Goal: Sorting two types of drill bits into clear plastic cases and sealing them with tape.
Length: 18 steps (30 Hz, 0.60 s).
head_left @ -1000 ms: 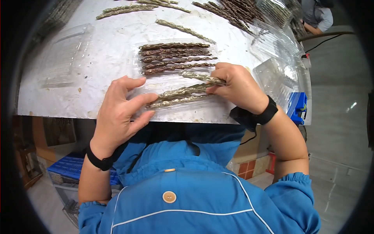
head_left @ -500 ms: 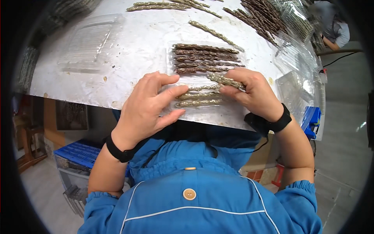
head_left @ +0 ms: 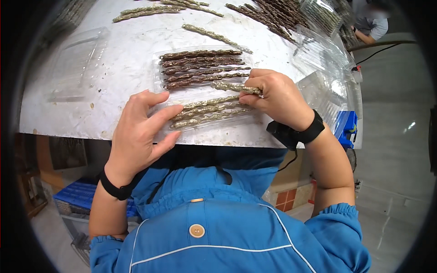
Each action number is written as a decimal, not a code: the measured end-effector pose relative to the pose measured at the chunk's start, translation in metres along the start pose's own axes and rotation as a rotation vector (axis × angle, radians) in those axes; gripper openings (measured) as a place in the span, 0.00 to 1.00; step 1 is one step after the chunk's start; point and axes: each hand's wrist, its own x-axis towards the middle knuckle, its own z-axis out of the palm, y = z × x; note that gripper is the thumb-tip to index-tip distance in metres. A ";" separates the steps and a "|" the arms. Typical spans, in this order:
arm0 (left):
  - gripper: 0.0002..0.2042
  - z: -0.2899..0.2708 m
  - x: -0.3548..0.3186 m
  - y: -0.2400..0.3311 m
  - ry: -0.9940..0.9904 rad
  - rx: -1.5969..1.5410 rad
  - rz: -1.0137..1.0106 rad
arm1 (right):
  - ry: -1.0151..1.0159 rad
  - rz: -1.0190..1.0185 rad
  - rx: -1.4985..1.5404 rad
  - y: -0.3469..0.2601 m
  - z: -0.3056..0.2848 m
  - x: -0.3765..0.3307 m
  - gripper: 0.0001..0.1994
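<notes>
A clear plastic tray (head_left: pixel 190 94) lies near the table's front edge. Several dark brown twisted sticks (head_left: pixel 205 62) fill its far part, and a few gold-green twisted sticks (head_left: pixel 207 112) lie in its near part. Between these two groups, my right hand (head_left: pixel 280 98) pinches another gold-green twisted stick (head_left: pixel 227 86) by its right end, holding it over the tray. At the tray's left end is my left hand (head_left: pixel 135 129), its fingers spread; the fingertips reach the ends of the near sticks, and it grips nothing.
One loose gold-green stick (head_left: pixel 209 34) lies beyond the tray. Gold-green sticks (head_left: pixel 150 12) and a brown pile (head_left: pixel 273 18) are farther back. Clear plastic trays lie left (head_left: pixel 75 63) and right (head_left: pixel 321 86), near a blue object (head_left: pixel 347 129). A co-worker (head_left: pixel 371 25) is at far right.
The whole view has shifted, so the table and tray appear farther left. My right hand still holds the gold-green stick, now lying flatter over the tray's middle.
</notes>
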 end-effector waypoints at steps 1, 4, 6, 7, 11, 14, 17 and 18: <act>0.23 0.000 0.000 0.000 -0.001 0.004 -0.001 | -0.040 0.020 -0.003 0.002 -0.003 0.000 0.08; 0.22 0.001 -0.001 -0.001 0.006 -0.033 -0.035 | -0.061 0.105 0.059 -0.011 -0.020 0.009 0.09; 0.26 0.001 -0.003 -0.001 0.011 0.000 0.033 | -0.021 0.171 0.185 -0.020 -0.026 0.009 0.09; 0.26 0.001 -0.003 0.000 0.012 0.014 0.023 | -0.022 0.156 0.194 -0.020 -0.023 0.009 0.09; 0.36 0.004 0.000 0.003 0.120 -0.113 0.000 | 0.108 -0.199 -0.024 -0.022 -0.010 0.016 0.05; 0.33 0.001 0.006 0.004 0.168 -0.102 0.013 | 0.044 -0.256 -0.095 -0.026 -0.001 0.028 0.04; 0.32 0.000 0.005 0.004 0.116 -0.054 0.012 | 0.026 -0.287 -0.067 -0.030 0.006 0.037 0.05; 0.32 0.001 0.005 0.002 0.109 -0.039 0.016 | 0.026 -0.287 -0.068 -0.031 0.007 0.038 0.05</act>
